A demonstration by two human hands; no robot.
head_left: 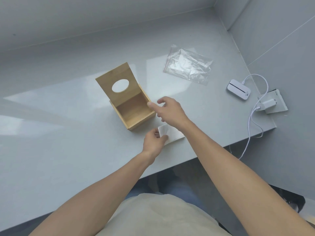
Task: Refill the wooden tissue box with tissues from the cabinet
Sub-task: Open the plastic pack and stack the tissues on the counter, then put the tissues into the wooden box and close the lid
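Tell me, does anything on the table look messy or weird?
A little. The clear plastic bag lies empty and crumpled, far behind the wooden box. The box stands empty with its lid flipped up. The tissue stack sits beside it, pinched by the left hand. Nothing looks spilled or broken.

We see a pale grey bench (pixel 68 133) carrying a wooden tissue box (pixel 134 111) with its lid raised, and a white stack of tissues (pixel 172 135) just beside it. Farther back lies a clear plastic bag (pixel 188 64). Near the right edge sit a white device (pixel 238 89), its cable (pixel 252 120) and what may be a socket plate (pixel 277 103).
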